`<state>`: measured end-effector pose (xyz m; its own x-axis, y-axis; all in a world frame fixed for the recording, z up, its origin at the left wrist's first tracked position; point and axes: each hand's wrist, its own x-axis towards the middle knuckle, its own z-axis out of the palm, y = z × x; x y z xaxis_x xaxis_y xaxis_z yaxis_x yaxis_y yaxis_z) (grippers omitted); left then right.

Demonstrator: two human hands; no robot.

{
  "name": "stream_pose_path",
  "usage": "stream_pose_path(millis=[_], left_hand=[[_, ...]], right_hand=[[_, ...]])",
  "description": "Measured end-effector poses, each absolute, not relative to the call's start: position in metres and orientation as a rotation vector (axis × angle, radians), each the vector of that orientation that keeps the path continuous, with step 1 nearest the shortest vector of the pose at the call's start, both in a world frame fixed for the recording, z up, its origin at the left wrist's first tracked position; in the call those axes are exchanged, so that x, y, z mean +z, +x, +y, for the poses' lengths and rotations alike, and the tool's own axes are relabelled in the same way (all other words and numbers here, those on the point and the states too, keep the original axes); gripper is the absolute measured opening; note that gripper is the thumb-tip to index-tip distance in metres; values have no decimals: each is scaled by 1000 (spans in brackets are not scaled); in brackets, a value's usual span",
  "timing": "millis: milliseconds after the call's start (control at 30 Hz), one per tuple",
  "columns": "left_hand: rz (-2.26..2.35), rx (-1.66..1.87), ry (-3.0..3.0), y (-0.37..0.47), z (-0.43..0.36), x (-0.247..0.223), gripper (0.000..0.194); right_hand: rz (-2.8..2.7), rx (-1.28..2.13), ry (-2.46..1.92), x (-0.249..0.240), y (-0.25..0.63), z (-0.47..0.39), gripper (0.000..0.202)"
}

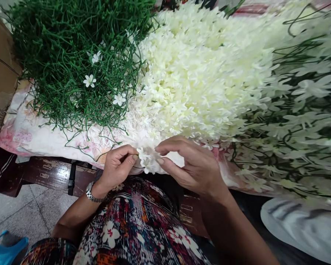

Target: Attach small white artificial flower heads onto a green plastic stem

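Note:
In the head view my left hand (120, 163), with a watch at its wrist, pinches the thin green stem of a small artificial flower between thumb and forefinger. White petals (146, 160) stand out just past those fingertips. Facing them from the right is my right hand (193, 165), its thumb and forefinger a little apart beside the petals. Nothing shows between these two fingertips. Behind my hands lies a big heap of loose cream-white artificial blossoms (204, 81). Left of it is a pile of green plastic stems (74, 55), with a few white flowers among them.
A flower-patterned cloth (24, 127) covers the work surface. Flowers on green stems (298, 121) crowd the right side. A cardboard box (1, 62) stands at the left edge. Below are a blue plastic object (8, 246) and a pale, striped, rounded thing (300, 228).

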<state>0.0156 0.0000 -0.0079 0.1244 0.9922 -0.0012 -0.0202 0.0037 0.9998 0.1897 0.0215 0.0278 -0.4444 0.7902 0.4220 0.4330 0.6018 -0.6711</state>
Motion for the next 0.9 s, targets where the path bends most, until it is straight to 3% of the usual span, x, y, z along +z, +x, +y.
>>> stream_pose_path(millis=[433,667,900], left_hand=[[896,1107,903,20,-3,-2,17],[946,1053,974,22,-5,2,18],[954,1037,1117,22,-5,1,18]], right_hand=[[-2185,471,-812,35,187,14,29],[-2266,398,-790,31,184,16,11],[-2307,379,-835,28,182,15,7]])
